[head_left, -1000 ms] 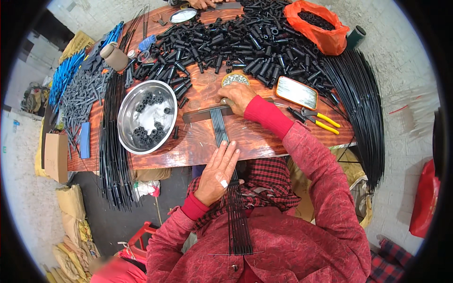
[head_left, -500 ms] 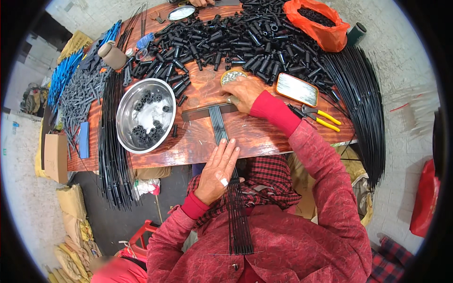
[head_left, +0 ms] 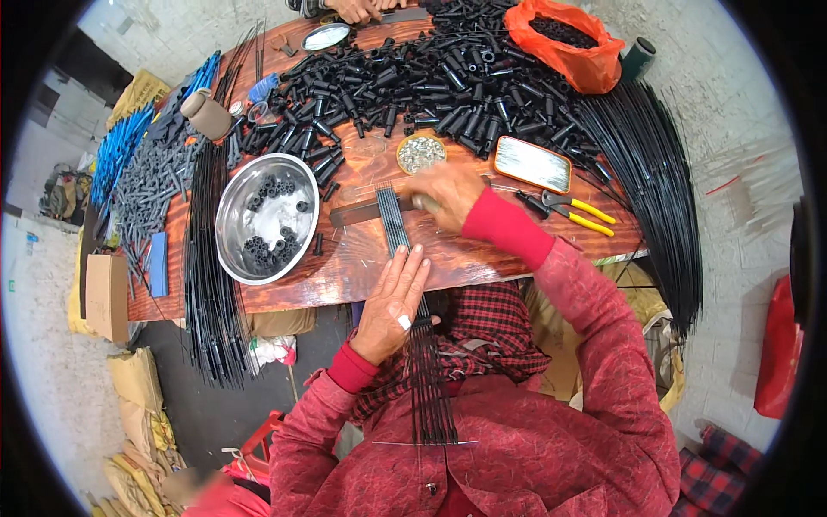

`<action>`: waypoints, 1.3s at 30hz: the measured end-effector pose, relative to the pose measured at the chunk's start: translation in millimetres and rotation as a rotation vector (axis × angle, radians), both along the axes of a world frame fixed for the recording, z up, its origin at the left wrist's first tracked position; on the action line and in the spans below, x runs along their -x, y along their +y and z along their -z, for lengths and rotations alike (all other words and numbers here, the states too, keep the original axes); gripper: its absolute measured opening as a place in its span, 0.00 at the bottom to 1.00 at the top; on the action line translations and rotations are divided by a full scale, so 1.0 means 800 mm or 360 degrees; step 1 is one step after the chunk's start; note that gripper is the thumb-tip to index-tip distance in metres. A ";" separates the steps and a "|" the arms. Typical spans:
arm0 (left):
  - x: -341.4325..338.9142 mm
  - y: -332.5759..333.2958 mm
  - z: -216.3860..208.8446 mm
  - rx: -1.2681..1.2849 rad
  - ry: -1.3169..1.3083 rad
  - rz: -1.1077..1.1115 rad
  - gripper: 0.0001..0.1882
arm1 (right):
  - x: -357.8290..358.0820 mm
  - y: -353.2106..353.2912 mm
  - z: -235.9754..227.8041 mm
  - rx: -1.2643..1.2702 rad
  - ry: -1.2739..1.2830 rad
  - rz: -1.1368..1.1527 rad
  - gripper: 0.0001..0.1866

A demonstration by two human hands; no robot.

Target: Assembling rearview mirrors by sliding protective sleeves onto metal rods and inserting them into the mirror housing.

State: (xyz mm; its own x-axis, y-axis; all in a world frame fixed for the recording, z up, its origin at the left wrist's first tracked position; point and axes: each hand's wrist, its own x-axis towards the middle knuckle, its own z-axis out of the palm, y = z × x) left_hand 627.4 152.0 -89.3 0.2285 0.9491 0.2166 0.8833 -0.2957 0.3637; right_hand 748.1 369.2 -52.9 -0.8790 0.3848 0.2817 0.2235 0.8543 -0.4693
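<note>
A row of thin dark rods (head_left: pixel 394 222) lies side by side across a flat dark metal bar (head_left: pixel 355 214) on the wooden table. The rods run over the table's front edge toward my lap. My left hand (head_left: pixel 392 302) lies over them with fingers stretched out; its thumb tip shows at their right side, so the rods sit between thumb and palm. My right hand (head_left: pixel 448 196) is at the bar's right end, blurred by motion, and its fingers hide that end. Just beyond it stands a round dish of small light metal pieces (head_left: pixel 421 152).
A steel bowl (head_left: pixel 226 246) with black rings and white powder stands left. Black tubes (head_left: pixel 413 86) pile up behind. Right are a tray of fine needles (head_left: pixel 533 164), yellow-handled pliers (head_left: pixel 581 214) and long black rods (head_left: pixel 650 189). Another person's hands (head_left: pixel 355 9) are at the far edge.
My right hand has come back from the dish of metal pieces toward the bar. My left hand stays on the rods. The other person's hands show more at the far edge.
</note>
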 end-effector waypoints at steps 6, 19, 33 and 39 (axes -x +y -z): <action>0.030 0.032 0.003 -0.0107 0.0006 0.0019 0.51 | -0.055 -0.085 -0.018 0.0212 -0.0005 -0.0559 0.20; 0.060 0.057 0.048 -0.0262 0.0593 0.0109 0.48 | -0.028 -0.135 -0.033 0.0567 0.0239 -0.0339 0.31; 0.047 0.039 -0.003 -0.0071 -0.0348 0.0192 0.64 | -0.023 -0.129 -0.037 0.0735 0.0377 -0.0333 0.12; 0.051 -0.001 -0.098 0.0073 -0.0412 0.0226 0.58 | -0.020 -0.120 -0.018 0.0607 0.0402 -0.0279 0.15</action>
